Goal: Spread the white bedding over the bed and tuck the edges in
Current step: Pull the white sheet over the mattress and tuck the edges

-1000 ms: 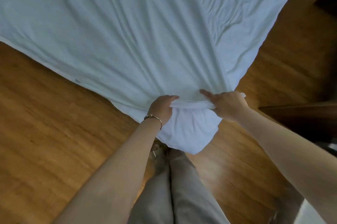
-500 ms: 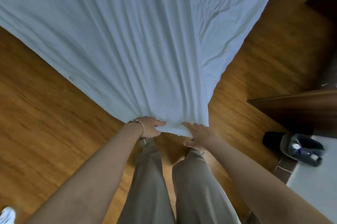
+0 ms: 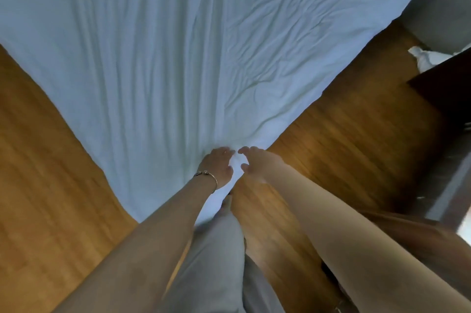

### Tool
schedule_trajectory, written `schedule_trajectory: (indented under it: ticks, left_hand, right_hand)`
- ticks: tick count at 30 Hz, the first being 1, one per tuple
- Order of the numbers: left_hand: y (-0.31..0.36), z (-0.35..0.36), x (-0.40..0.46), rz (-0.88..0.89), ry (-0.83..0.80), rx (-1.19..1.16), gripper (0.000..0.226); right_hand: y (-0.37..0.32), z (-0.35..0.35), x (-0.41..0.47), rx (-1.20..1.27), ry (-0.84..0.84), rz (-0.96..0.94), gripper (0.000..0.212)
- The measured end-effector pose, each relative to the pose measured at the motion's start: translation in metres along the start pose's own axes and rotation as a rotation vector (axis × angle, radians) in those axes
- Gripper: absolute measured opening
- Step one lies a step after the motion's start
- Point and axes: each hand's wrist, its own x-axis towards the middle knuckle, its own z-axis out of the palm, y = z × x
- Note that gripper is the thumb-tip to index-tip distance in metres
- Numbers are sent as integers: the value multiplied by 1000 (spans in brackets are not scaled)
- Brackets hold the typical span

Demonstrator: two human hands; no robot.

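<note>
Up close, both hands meet at the near corner of the white bedding (image 3: pixel 178 58), which fans out ahead of them over the bed and hangs down toward the legs (image 3: pixel 216 261) behind them. The left hand (image 3: pixel 216 167), a bracelet (image 3: pixel 207 177) on its wrist, curls its fingers over the cloth corner and grips it. The right hand (image 3: pixel 257 163), just beside it, hooks finger and thumb at the same corner; blur hides whether it truly pinches the cloth. Wood floor (image 3: pixel 51 185) lies to either side of the arms.
</note>
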Motion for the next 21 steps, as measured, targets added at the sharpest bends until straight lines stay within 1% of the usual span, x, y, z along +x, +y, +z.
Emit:
schedule_trajectory:
  ticks: [2,4,7,8,10,12,14,16,17,19,21]
  left_hand:
    - [5,-15,28,-93,138,25,57]
    - [10,-27,53,-199,242,35,65]
    - [19,-49,92,-296,375,-24,73]
    - [22,-56,103,-312,404,-13,76]
    - [27,-71,124,-396,381,0,84]
    - [28,-81,144,-515,379,14,91]
    - [25,-93,162,-569,417,38,94]
    - [15,-110,174,-611,423,58,82]
    - [12,-118,177,-627,442,10,73]
    - [11,-131,182,-634,548,-159,54]
    - [17,-138,188,-647,614,-371,28]
  right_hand:
    - [6,-27,25,-75,4,-73,50]
    - [13,-49,50,-131,37,-149,49]
    - [20,-79,83,-179,54,-252,49]
    - [23,-90,94,-195,60,-286,49]
    - [26,-112,116,-208,60,-331,51]
    - [29,-132,137,-236,52,-376,57]
    - [30,-152,156,-278,48,-405,64]
    - [29,-169,178,-329,63,-463,69]
    - [28,-176,188,-357,75,-500,72]
    - [23,-191,209,-363,119,-574,74]
    - [22,-205,230,-305,220,-647,71]
